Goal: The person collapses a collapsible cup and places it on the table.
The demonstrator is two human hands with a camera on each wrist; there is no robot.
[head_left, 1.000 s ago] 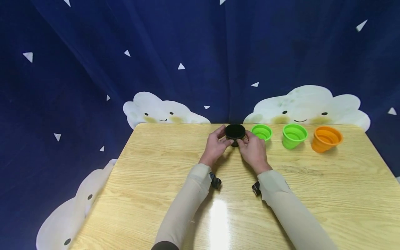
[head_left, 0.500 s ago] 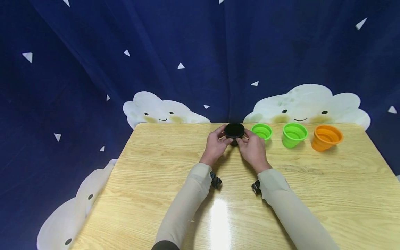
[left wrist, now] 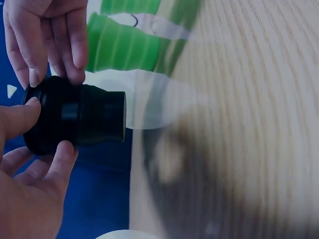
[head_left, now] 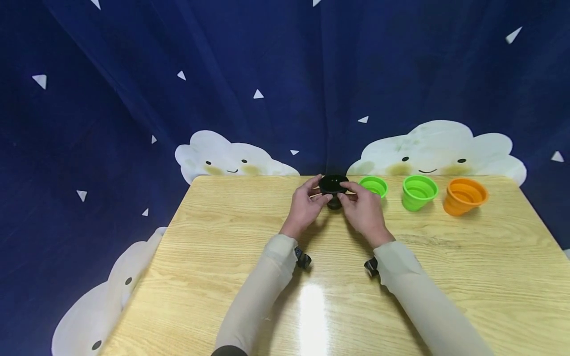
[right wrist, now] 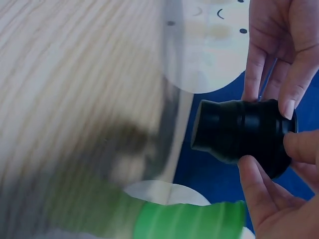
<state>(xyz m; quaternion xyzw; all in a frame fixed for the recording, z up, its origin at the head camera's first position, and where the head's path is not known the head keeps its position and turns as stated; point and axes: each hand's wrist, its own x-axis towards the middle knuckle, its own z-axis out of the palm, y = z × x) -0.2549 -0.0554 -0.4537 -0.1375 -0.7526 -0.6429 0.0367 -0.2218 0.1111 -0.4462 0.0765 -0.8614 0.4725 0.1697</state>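
Observation:
A black collapsible cup (head_left: pixel 330 190) is upright near the table's far edge, its wide mouth facing up and its narrower base down. My left hand (head_left: pixel 305 206) grips its left side, with the thumb at the near side below the rim. From the right, my right hand (head_left: pixel 366 211) pinches the rim, the index finger reaching over the mouth and the thumb on the near wall. In the left wrist view, the stepped wall of the cup (left wrist: pixel 75 117) is extended between both hands. The right wrist view shows fingers of both hands around the cup's upper part (right wrist: pixel 249 129).
Right of the hands, a green cup (head_left: pixel 374 184) stands partly hidden behind my right hand. Beyond it are a second green cup (head_left: pixel 418 193) and an orange cup (head_left: pixel 463 198), along the far side of the wooden table (head_left: pixel 213 237). A dark blue curtain (head_left: pixel 276 74) hangs behind.
My right index finger has come from the cup's outer side onto its rim and over the mouth. Both wrists have shifted slightly outward. The green and orange cups stay put.

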